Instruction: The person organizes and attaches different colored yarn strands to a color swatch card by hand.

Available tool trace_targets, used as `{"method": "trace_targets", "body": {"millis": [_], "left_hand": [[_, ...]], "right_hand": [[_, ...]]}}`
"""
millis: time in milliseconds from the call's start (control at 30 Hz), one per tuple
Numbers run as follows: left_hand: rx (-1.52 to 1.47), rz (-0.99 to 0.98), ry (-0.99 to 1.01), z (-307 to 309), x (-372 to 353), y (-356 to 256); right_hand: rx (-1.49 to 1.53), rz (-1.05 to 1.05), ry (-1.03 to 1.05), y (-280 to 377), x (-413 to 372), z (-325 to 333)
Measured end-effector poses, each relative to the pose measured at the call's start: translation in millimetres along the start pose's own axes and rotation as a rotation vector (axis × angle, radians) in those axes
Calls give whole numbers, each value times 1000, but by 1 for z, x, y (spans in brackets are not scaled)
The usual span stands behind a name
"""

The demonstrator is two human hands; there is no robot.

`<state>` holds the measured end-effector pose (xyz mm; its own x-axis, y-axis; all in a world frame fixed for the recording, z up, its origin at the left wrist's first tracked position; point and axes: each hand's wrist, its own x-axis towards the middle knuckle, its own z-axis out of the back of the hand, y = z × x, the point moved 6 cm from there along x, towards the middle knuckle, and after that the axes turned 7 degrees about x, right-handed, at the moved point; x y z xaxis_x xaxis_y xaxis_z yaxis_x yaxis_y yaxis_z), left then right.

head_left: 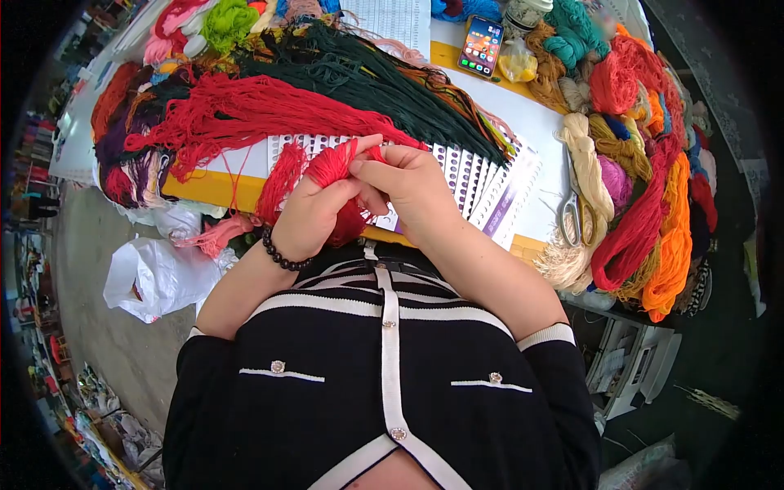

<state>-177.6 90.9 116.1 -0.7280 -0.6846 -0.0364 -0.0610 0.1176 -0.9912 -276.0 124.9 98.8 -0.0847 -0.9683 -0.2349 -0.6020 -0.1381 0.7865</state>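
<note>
A bundle of red thread (331, 166) is held between my two hands above the near table edge. My left hand (314, 211) is closed around it, and part of the bundle hangs below toward my lap. The fingers of my right hand (412, 181) pinch the thread at its right end, touching my left fingertips. Just behind my hands lies a long spread of loose red threads (253, 110), beside a thick dark green bundle (367, 77). Under my right hand are white cards with rows of dark spots (469, 175).
Scissors (570, 214) rest on cream yarn (581, 155) at the right. Orange yarn (671, 237) hangs over the right edge. A phone (480, 46) and a glass jar (523, 15) stand at the back. A white plastic bag (159, 278) sits at the lower left.
</note>
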Motion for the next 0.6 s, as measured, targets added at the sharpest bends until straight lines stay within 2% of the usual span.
{"method": "trace_targets", "body": {"millis": [67,200,267,367,600], "left_hand": [[-48,34,80,1,-1,9],[-23,100,75,1,-4,-2],[-191,92,0,5,-3,-4],[-224,81,0,6,-4,-2],[-180,107,23,2,-5,2]], "right_hand": [[31,-28,-11,2,-3,-1],[192,-47,54,8,-9,-10],[257,-64,80,12,-13,-16],[203,-20,64,16,-13,-12],[222,-62,36,4,-9,-6]]}}
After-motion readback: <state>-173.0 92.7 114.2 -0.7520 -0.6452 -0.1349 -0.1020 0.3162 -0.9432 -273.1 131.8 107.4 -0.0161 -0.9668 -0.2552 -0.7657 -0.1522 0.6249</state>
